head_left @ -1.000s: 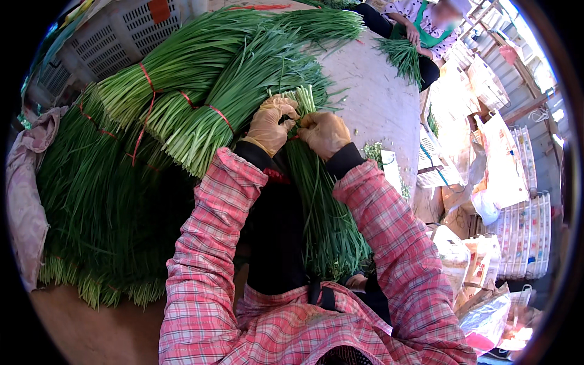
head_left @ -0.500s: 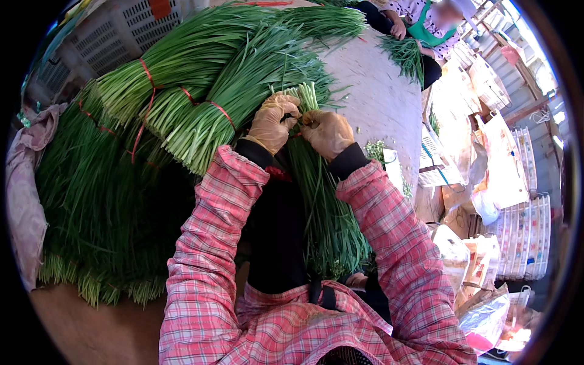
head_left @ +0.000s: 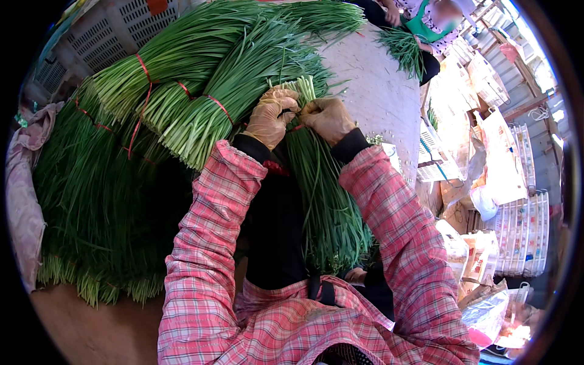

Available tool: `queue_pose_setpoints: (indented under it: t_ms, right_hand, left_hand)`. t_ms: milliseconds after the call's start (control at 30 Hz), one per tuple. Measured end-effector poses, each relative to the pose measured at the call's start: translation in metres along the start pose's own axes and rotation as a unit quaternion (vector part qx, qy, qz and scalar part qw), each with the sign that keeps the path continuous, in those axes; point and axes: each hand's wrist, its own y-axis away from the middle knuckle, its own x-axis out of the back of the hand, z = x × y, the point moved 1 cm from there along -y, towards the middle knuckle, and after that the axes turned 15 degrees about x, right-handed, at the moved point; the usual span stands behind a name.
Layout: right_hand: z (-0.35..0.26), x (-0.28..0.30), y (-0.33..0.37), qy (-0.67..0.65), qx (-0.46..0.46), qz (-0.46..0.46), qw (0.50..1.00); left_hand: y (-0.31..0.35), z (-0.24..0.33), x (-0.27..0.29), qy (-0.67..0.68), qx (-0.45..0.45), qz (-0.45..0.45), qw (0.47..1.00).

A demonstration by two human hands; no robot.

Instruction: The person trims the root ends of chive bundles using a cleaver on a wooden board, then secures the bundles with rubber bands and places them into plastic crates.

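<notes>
Both gloved hands, left hand [head_left: 271, 115] and right hand [head_left: 328, 117], stay pinched on the chive bunch [head_left: 316, 182] at its cut end, over the table [head_left: 377, 97]. Little has shifted in the last second; a red band [head_left: 296, 128] shows between the fingers, so tying looks underway.

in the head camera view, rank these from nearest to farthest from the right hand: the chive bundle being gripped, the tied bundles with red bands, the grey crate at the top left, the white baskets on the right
From the right hand:
1. Gripped chive bundle, in the hand itself.
2. Tied bundles with red bands, just left of both hands.
3. Grey crate and white baskets, opposite sides; too close to call.
</notes>
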Motion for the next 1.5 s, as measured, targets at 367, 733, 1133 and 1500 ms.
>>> queue_pose_setpoints:
  t_ms: [367, 733, 1133, 1500]
  right_hand:
    - [-0.012, -0.006, 0.025, 0.073, 0.049, 0.001, 0.996]
    - [0.009, -0.008, 0.021, -0.093, 0.014, 0.060, 0.994]
    - [0.016, -0.016, 0.047, -0.106, 0.127, 0.121, 0.979]
    - [-0.003, -0.012, 0.023, 0.089, 0.021, 0.063, 0.994]
  left_hand:
    - [-0.003, 0.005, 0.004, -0.025, 0.021, -0.044, 0.999]
    - [-0.005, 0.008, 0.003, 0.009, 0.070, -0.073, 0.995]
    - [-0.013, -0.002, -0.007, 0.065, 0.158, -0.084, 0.982]
    - [-0.012, -0.011, -0.011, -0.022, 0.144, -0.084, 0.986]
